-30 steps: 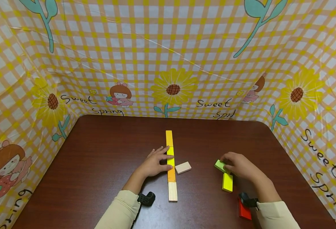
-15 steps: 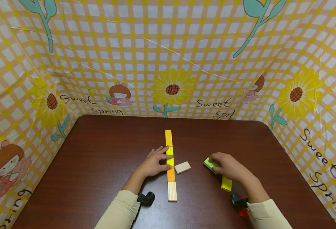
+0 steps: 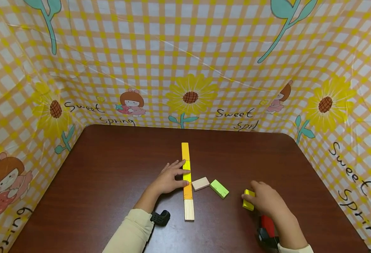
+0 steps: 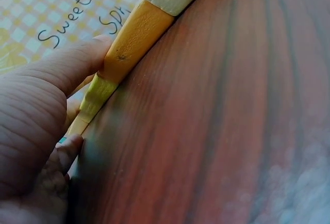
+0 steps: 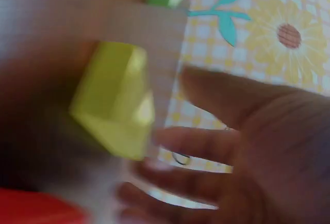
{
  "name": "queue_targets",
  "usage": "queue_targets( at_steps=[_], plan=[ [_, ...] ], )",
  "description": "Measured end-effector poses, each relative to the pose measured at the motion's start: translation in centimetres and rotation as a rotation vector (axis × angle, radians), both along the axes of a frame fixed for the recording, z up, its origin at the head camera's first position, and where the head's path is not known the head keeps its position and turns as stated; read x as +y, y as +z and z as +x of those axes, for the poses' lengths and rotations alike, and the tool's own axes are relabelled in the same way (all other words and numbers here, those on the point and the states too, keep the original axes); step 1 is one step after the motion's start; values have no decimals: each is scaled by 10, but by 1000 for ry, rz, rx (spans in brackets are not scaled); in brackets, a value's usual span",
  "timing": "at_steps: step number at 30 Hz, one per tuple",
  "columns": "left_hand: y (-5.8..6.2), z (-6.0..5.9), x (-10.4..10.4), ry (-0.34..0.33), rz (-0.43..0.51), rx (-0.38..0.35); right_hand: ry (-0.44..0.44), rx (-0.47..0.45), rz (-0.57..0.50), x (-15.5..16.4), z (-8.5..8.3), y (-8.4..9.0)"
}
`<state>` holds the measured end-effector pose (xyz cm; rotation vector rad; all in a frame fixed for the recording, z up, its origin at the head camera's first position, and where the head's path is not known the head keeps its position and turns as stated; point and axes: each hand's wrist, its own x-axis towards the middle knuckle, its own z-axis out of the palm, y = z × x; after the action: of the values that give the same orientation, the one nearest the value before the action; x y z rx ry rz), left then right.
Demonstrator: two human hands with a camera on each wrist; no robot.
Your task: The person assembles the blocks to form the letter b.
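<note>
Nearest, a red block is seen by the right wrist. Just beyond, the right hand is laid over a yellow block, a smooth painted wooden slab on the dark wood-grain counter; whether the fingers clamp it cannot be told, and its long axis is hidden. The row of flat rectangular blocks is run straight away from the person. The left hand is pressed against its side with fingers straight. A plain block and a green block are laid askew beside it.
</note>
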<state>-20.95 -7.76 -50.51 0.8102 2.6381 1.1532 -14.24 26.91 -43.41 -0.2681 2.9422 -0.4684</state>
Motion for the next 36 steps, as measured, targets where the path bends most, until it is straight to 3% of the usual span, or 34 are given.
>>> queue_targets(
  at_steps=[3,10,17,19,22,26,29,32,36],
  plan=[
    [0,-1,1,-9,-10,4,26,-65,-23,1,15,-3],
    [1,-2,2,1,-17,-1,103,-11,-89,-17,35,-4],
    [2,-2,2,-5,-17,3,244,60,-197,-26,47,-11],
    [3,-2,1,7,-17,4,229,80,-197,-32,47,-15],
    [3,-2,1,8,-24,6,131,130,-180,-35,50,-15],
    [4,-1,2,0,-23,-1,66,155,-165,-4,64,-5],
    [3,-1,3,-3,-18,-5,90,71,-116,34,78,-2],
    [2,-1,2,-3,-19,-6,188,-16,-76,60,90,-12],
    [1,-1,1,-4,-22,-11,279,-92,-66,39,104,-24]
  ],
)
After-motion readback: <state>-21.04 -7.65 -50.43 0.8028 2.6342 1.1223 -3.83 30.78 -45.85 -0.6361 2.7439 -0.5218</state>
